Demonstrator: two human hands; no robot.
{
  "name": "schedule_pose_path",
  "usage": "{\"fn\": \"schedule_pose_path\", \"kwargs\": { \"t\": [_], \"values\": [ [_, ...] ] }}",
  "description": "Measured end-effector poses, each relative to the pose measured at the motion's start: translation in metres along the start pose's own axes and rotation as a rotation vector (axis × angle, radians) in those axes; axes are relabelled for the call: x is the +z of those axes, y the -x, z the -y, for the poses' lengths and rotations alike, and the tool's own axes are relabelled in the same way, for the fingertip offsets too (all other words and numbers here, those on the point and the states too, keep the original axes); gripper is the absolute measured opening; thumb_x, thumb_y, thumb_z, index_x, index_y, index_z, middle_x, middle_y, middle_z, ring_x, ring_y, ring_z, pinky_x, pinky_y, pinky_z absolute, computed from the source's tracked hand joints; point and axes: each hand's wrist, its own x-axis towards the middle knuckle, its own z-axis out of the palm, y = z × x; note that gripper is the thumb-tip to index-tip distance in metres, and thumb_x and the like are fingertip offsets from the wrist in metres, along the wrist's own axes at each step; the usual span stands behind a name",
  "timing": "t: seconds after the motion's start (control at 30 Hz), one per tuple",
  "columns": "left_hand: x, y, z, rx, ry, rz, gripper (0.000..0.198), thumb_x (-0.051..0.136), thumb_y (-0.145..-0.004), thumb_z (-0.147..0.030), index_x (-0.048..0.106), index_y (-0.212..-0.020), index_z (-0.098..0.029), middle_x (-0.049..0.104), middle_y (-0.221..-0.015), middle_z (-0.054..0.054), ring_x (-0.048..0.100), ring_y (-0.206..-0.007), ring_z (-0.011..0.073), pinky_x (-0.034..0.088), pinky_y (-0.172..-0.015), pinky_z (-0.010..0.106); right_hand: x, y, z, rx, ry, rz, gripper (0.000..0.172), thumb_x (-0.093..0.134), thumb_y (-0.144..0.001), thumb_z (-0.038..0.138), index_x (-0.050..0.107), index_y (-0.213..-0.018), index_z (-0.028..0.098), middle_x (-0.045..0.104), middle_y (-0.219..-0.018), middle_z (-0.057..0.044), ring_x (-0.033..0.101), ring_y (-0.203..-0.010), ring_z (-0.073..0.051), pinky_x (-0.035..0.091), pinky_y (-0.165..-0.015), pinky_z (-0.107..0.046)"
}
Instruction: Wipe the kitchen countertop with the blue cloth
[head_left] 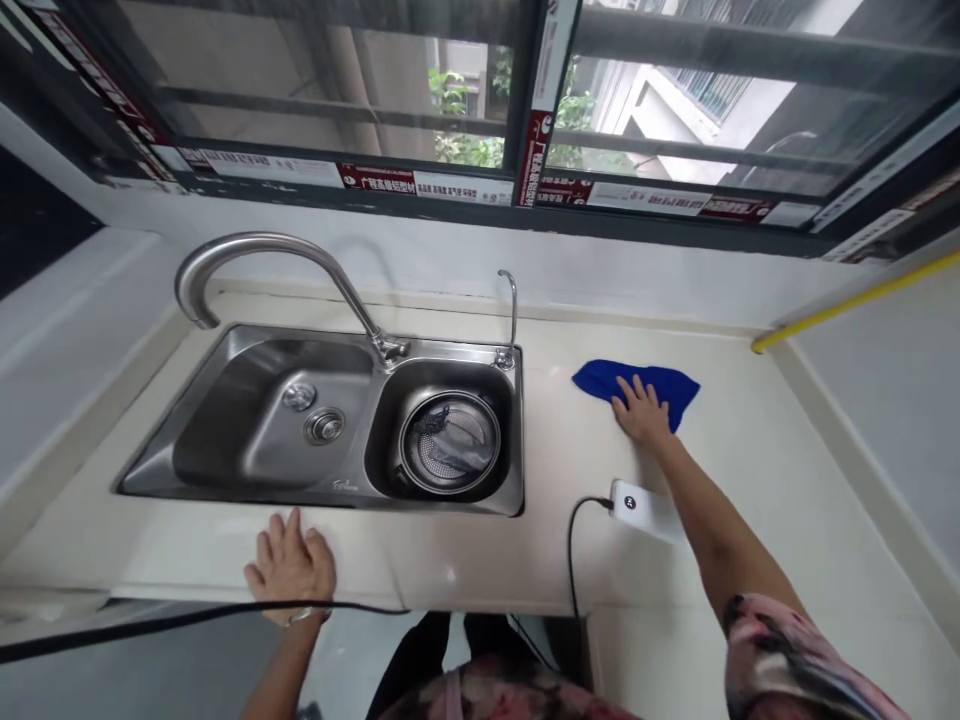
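Note:
My right hand (641,410) lies flat with fingers spread on a blue cloth (636,380) that is spread on the cream countertop (750,450), to the right of the sink. My left hand (291,566) rests palm down, fingers together and stretched out, on the counter's front edge below the left basin. It holds nothing.
A steel double sink (330,425) has a tall curved tap (255,255), a small second tap (510,315) and a round strainer basket (450,442) in its right basin. A white device (637,508) with a black cable (574,560) lies beside my right forearm. A window runs behind, and a yellow pipe (847,300) crosses at right.

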Motion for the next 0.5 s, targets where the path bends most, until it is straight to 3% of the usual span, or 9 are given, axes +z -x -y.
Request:
{"fn": "schedule_pose_path", "kwargs": {
  "t": [0.07, 0.13, 0.2, 0.3, 0.4, 0.5],
  "values": [
    [0.001, 0.001, -0.001, 0.01, -0.005, -0.031, 0.065, 0.025, -0.103, -0.045, 0.045, -0.156, -0.014, 0.037, -0.165, 0.015, 0.027, -0.155, 0.0349, 0.018, -0.126, 0.063, -0.004, -0.02, -0.002, 0.061, -0.039, -0.004, 0.07, 0.04, -0.097, 0.05, 0.031, -0.163, 0.029, 0.022, -0.171, -0.011, 0.022, -0.154, -0.051, 0.027, -0.115, -0.079],
    [0.003, 0.0, -0.001, 0.015, -0.011, -0.046, 0.064, 0.026, -0.103, -0.045, 0.046, -0.155, -0.015, 0.038, -0.164, 0.015, 0.028, -0.155, 0.0342, 0.018, -0.126, 0.062, -0.005, -0.046, 0.013, 0.134, -0.102, -0.027, 0.075, 0.049, -0.092, 0.046, 0.032, -0.162, 0.027, 0.024, -0.171, -0.013, 0.021, -0.152, -0.055, 0.025, -0.114, -0.081],
    [0.004, 0.0, 0.0, 0.007, -0.023, -0.046, 0.063, 0.028, -0.103, -0.045, 0.046, -0.155, -0.016, 0.039, -0.164, 0.015, 0.029, -0.155, 0.034, 0.018, -0.126, 0.062, -0.002, -0.072, 0.042, 0.133, -0.158, -0.065, 0.078, 0.055, -0.086, 0.041, 0.036, -0.161, 0.026, 0.028, -0.169, -0.013, 0.02, -0.152, -0.056, 0.022, -0.115, -0.082],
    [0.004, -0.002, 0.002, 0.0, -0.043, -0.044, 0.062, 0.029, -0.102, -0.045, 0.046, -0.155, -0.017, 0.039, -0.164, 0.014, 0.03, -0.154, 0.0341, 0.019, -0.126, 0.062, 0.007, -0.098, 0.093, -0.035, -0.174, -0.109, 0.075, 0.056, -0.084, 0.031, 0.04, -0.158, 0.027, 0.03, -0.169, -0.012, 0.019, -0.155, -0.05, 0.019, -0.118, -0.079],
    [0.003, -0.004, 0.001, -0.004, -0.055, -0.033, 0.064, 0.027, -0.102, -0.047, 0.045, -0.156, -0.017, 0.037, -0.165, 0.014, 0.029, -0.155, 0.0342, 0.02, -0.125, 0.063, 0.015, -0.1, 0.131, -0.158, -0.156, -0.11, 0.078, 0.054, -0.081, 0.017, 0.04, -0.158, 0.024, 0.025, -0.171, -0.009, 0.018, -0.157, -0.043, 0.017, -0.123, -0.071],
    [0.002, -0.004, -0.002, -0.02, -0.057, -0.014, 0.065, 0.025, -0.102, -0.047, 0.046, -0.155, -0.015, 0.036, -0.166, 0.014, 0.028, -0.155, 0.034, 0.02, -0.125, 0.063, 0.019, -0.081, 0.147, -0.235, -0.158, -0.106, 0.078, 0.052, -0.081, 0.01, 0.043, -0.156, 0.025, 0.028, -0.17, -0.004, 0.02, -0.158, -0.036, 0.016, -0.127, -0.064]
  ]
}}
